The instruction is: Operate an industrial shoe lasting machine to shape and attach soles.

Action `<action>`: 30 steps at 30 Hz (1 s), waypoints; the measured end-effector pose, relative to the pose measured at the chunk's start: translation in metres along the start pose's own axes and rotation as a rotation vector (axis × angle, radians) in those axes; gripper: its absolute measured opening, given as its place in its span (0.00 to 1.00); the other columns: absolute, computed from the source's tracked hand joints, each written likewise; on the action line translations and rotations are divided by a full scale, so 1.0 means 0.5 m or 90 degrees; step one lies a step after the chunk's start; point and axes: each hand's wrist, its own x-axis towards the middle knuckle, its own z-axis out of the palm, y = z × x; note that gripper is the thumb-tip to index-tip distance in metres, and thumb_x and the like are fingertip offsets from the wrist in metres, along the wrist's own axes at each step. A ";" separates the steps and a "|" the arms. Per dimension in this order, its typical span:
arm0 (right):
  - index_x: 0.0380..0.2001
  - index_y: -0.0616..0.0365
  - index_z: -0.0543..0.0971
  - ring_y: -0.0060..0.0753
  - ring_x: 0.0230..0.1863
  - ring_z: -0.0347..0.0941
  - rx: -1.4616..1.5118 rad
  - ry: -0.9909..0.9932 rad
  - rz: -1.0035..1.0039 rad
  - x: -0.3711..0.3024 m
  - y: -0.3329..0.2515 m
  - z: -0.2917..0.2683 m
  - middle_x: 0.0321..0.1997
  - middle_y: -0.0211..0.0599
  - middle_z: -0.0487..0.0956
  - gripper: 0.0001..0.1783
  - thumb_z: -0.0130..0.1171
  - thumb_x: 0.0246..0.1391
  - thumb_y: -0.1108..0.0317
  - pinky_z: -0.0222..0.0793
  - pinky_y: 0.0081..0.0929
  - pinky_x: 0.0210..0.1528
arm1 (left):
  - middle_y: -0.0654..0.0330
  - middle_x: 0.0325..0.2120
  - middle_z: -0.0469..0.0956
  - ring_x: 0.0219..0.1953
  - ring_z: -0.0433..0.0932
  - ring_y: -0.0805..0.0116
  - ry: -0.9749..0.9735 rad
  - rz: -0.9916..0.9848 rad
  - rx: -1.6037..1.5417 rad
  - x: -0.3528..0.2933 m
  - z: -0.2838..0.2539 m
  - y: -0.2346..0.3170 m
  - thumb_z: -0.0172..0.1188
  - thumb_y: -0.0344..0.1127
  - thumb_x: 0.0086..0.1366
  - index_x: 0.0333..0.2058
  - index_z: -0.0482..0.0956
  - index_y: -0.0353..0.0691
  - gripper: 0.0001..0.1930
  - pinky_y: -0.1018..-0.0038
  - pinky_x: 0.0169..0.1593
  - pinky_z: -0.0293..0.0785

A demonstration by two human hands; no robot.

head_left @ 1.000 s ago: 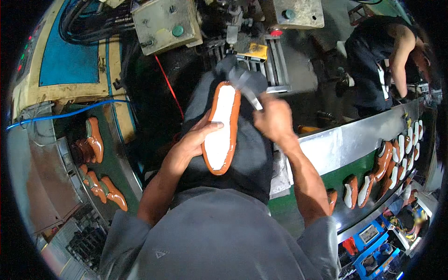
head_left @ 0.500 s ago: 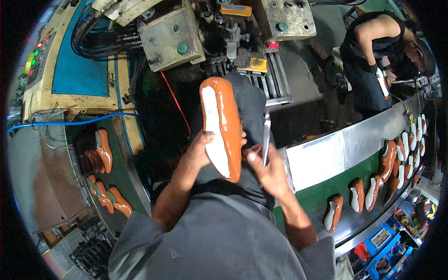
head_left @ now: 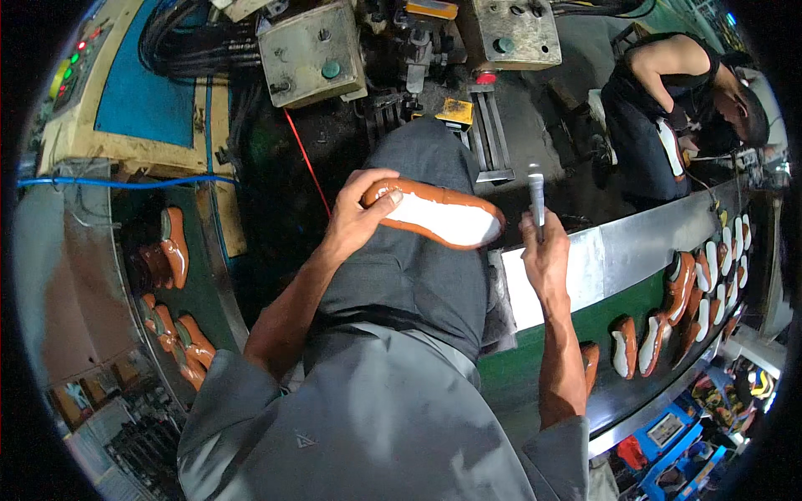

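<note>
A glossy brown shoe (head_left: 443,215) lies nearly crosswise above my lap, its white sole face turned towards me. My left hand (head_left: 359,213) grips its left end, the thumb pressed on the sole and the fingers behind. To the right of the shoe and apart from it, my right hand (head_left: 547,255) is closed around a slim silver-grey tool (head_left: 536,196) that points up. Blur keeps me from making out the tool's exact kind.
On the right, a green conveyor belt (head_left: 526,376) with a metal edge carries several brown shoes (head_left: 624,346). More shoes (head_left: 174,250) stand on the left belt. Machine control boxes (head_left: 309,54) are ahead. A co-worker (head_left: 660,108) bends over a shoe at the upper right.
The shoe has turned from upright to nearly crosswise, showing more of its white sole. My left hand has shifted to its end. My right hand has moved right and up with the tool.
</note>
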 end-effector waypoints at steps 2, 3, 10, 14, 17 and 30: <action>0.52 0.69 0.80 0.33 0.28 0.79 0.259 -0.042 0.129 -0.014 -0.021 0.009 0.29 0.39 0.82 0.15 0.55 0.80 0.64 0.76 0.38 0.34 | 0.54 0.56 0.81 0.58 0.81 0.60 0.048 0.005 0.049 -0.007 0.012 -0.053 0.67 0.32 0.74 0.60 0.85 0.38 0.18 0.66 0.65 0.76; 0.50 0.67 0.81 0.29 0.27 0.77 0.269 -0.099 0.130 -0.036 -0.036 0.015 0.28 0.36 0.82 0.16 0.55 0.81 0.62 0.74 0.36 0.33 | 0.52 0.55 0.81 0.58 0.82 0.57 0.078 0.032 0.045 -0.011 0.019 -0.051 0.69 0.32 0.73 0.60 0.85 0.39 0.19 0.65 0.64 0.76; 0.45 0.68 0.81 0.31 0.30 0.80 0.123 -0.412 0.095 -0.089 -0.140 0.105 0.27 0.38 0.83 0.21 0.56 0.81 0.55 0.76 0.36 0.36 | 0.49 0.69 0.73 0.71 0.74 0.48 -0.010 0.088 0.103 -0.073 -0.001 -0.009 0.79 0.27 0.60 0.71 0.74 0.39 0.40 0.61 0.73 0.71; 0.46 0.68 0.80 0.27 0.33 0.84 0.092 -0.551 0.142 -0.052 -0.201 0.119 0.28 0.34 0.83 0.20 0.55 0.81 0.57 0.80 0.33 0.33 | 0.49 0.72 0.72 0.73 0.73 0.48 -0.040 0.080 0.072 -0.075 -0.016 -0.039 0.81 0.26 0.57 0.72 0.73 0.39 0.43 0.60 0.74 0.71; 0.42 0.67 0.79 0.24 0.34 0.84 0.121 -0.541 0.144 -0.048 -0.201 0.140 0.29 0.34 0.83 0.20 0.55 0.81 0.58 0.81 0.35 0.32 | 0.47 0.72 0.73 0.73 0.74 0.47 -0.029 0.089 0.065 -0.073 -0.021 -0.039 0.81 0.27 0.56 0.72 0.73 0.38 0.44 0.59 0.74 0.72; 0.47 0.67 0.79 0.75 0.41 0.81 -0.048 -0.418 -0.036 -0.040 -0.190 0.174 0.34 0.63 0.83 0.09 0.60 0.72 0.71 0.76 0.62 0.43 | 0.43 0.72 0.72 0.74 0.73 0.46 -0.011 0.018 0.047 -0.066 -0.017 -0.066 0.82 0.29 0.57 0.76 0.67 0.36 0.50 0.59 0.76 0.70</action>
